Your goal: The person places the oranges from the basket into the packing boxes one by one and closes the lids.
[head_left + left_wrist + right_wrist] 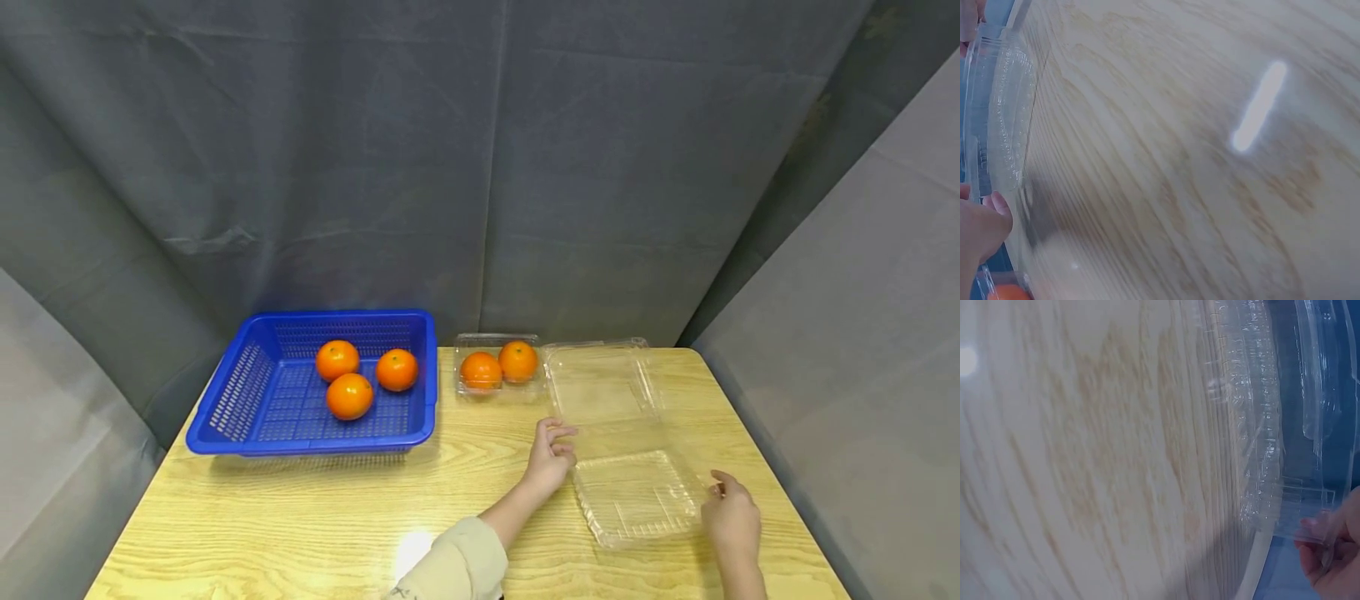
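A large clear plastic clamshell container (pixel 637 533) stands opened out on the right part of the table, its lid (pixel 600 387) toward the back. At the container's left side, near the hinge, my left hand (pixel 552 457) grips the edge with thumb and fingers. My right hand (pixel 731 515) pinches the opposite rim; in the right wrist view its fingers (pixel 1310 553) close round the thin plastic. No fruit lies inside this container. Behind my left hand, a smaller clear box (pixel 498 340) holds two oranges (pixel 518 362).
A blue plastic basket (pixel 311 447) with three oranges (pixel 349 397) sits at the back left of the wooden table (pixel 315 533). Grey cloth (pixel 375 167) hangs behind the table, and more cloth rises along both sides.
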The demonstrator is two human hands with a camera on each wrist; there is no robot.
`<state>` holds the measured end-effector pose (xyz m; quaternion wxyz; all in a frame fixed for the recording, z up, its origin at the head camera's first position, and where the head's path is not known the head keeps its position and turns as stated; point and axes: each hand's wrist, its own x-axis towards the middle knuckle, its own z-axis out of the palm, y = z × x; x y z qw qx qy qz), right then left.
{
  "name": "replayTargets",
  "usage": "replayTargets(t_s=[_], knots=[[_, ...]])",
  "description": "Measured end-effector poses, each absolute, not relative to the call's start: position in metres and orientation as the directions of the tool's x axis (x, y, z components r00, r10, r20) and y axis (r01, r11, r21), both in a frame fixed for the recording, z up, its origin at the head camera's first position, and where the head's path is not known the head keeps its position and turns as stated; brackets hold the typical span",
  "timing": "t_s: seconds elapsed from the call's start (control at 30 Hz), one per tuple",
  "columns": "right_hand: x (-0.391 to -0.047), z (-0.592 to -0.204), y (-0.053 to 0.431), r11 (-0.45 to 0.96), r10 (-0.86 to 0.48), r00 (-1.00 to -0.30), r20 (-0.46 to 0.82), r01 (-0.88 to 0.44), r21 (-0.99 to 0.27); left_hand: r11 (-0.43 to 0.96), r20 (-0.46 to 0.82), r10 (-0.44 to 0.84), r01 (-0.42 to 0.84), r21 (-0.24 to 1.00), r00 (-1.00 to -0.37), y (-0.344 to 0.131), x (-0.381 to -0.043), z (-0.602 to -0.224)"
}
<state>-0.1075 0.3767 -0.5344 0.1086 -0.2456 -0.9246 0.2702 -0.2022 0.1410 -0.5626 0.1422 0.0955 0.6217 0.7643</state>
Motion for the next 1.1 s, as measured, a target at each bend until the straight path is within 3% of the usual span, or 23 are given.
replayTargets(t_s=[0.33, 0.67, 1.1], knots=[[-0.110, -0.534, 0.364, 0.752, 0.469, -0.876, 0.110, 0.330, -0.571, -0.193, -0.011, 0.340, -0.081, 0.978, -0.940, 0.123, -0.203, -0.567], [-0.116, -0.537, 0.354, 0.752, 0.428, -0.901, 0.072, 0.311, -0.581, -0.199, 0.026, 0.299, -0.035, 0.979, -0.954, 0.108, -0.203, -0.572], [-0.117, -0.532, 0.333, 0.785, 0.377, -0.919, 0.115, 0.251, -0.567, -0.182, 0.028, 0.146, 0.001, 0.983, -0.989, 0.097, -0.204, -0.569]])
